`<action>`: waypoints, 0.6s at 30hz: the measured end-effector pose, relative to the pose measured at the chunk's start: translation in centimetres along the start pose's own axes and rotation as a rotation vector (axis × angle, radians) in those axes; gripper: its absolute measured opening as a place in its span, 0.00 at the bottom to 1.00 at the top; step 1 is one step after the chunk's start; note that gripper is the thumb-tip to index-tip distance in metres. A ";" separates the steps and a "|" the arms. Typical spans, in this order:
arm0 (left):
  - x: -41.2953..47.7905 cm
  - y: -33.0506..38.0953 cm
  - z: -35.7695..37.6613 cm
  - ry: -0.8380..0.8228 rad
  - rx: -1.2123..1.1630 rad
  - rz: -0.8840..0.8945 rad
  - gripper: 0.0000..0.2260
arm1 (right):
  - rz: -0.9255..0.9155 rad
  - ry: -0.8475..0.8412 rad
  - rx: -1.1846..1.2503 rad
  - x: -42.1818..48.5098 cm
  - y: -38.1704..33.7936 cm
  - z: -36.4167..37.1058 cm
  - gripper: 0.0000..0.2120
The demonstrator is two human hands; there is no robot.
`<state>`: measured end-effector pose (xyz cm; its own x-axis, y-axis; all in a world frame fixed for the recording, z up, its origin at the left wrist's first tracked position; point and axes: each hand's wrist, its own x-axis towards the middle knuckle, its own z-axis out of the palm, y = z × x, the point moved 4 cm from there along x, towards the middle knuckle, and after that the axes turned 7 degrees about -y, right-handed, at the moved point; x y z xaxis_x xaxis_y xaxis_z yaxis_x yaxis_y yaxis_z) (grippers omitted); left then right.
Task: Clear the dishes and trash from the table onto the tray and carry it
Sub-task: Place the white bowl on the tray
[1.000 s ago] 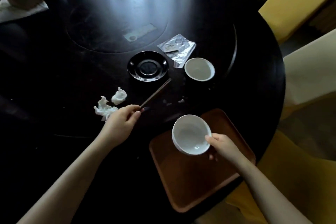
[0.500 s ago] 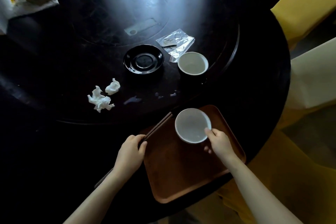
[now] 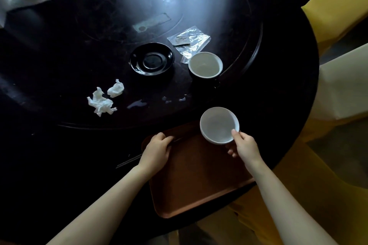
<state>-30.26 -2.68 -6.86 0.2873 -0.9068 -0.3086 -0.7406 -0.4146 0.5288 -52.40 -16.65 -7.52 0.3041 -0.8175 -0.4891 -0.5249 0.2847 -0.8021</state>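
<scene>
Setting two items onto the brown tray (image 3: pixel 199 185) at once: my right hand (image 3: pixel 246 145) pinches the near rim of the white bowl (image 3: pixel 219 124), thumb inside, fingers beneath, holding it over the tray's far corner. My left hand (image 3: pixel 157 151) is closed around dark chopsticks (image 3: pixel 129 162), whose tail ends project past the tray's left edge over the black table (image 3: pixel 278 105).

To do this step well, I judge the bowl should be lowered level until its foot is flat on the tray before the pinch is released, and kept toward the far side so room remains. The chopsticks are best laid wholly within the rim, parallel to an edge, so they cannot roll off when the tray is carried.

Remaining on the table: black saucer (image 3: pixel 151 59), dark cup with pale interior (image 3: pixel 205 64), crumpled tissues (image 3: pixel 104 99), clear plastic wrapper (image 3: pixel 191 40), and small spilled droplets (image 3: pixel 137 104) between tissues and cup.
</scene>
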 end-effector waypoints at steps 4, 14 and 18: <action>-0.2 -0.1 0.2 0.028 0.003 0.000 0.16 | -0.011 0.017 0.021 -0.1 0.2 0.1 0.14; 0.0 1.8 1.7 0.056 0.029 0.126 0.15 | -0.067 -0.011 0.118 -0.2 -1.7 0.6 0.13; 2.2 3.2 1.5 0.139 0.069 0.108 0.14 | -0.060 -0.019 0.141 0.1 -2.4 0.8 0.13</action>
<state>-32.91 -5.84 -7.06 0.2814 -0.9496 -0.1380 -0.8102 -0.3122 0.4961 -50.53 -16.99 -5.90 0.3472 -0.8259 -0.4442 -0.3891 0.3041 -0.8695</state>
